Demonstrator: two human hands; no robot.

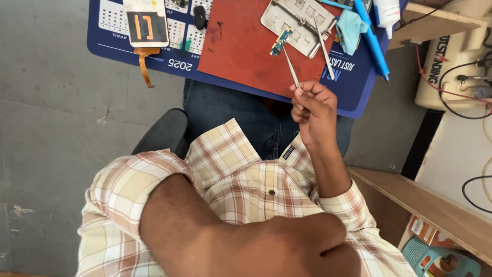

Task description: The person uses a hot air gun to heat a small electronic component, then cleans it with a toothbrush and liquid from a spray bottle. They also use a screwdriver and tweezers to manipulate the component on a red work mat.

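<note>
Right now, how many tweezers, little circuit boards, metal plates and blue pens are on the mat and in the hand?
Tweezers: 2, one in the right hand at, one lying at
Small circuit board: 1
Metal plate: 1
Blue pen: 1
Total: 5

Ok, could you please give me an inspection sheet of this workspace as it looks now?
Surface: red mat lying on a blue calendar mat.
Job's things: tweezers, tips at a small circuit board beside a metal fixture plate.
Clutter: second tweezers, teal cloth, blue pen-shaped tool, display panel with an orange flex cable.
Hands: right hand pinches the tweezers; left hand curled against the shirt, contents hidden.
Cables: red and black wires by a cream device.
Surroundings: grey floor, wooden shelf, black chair seat.
</note>
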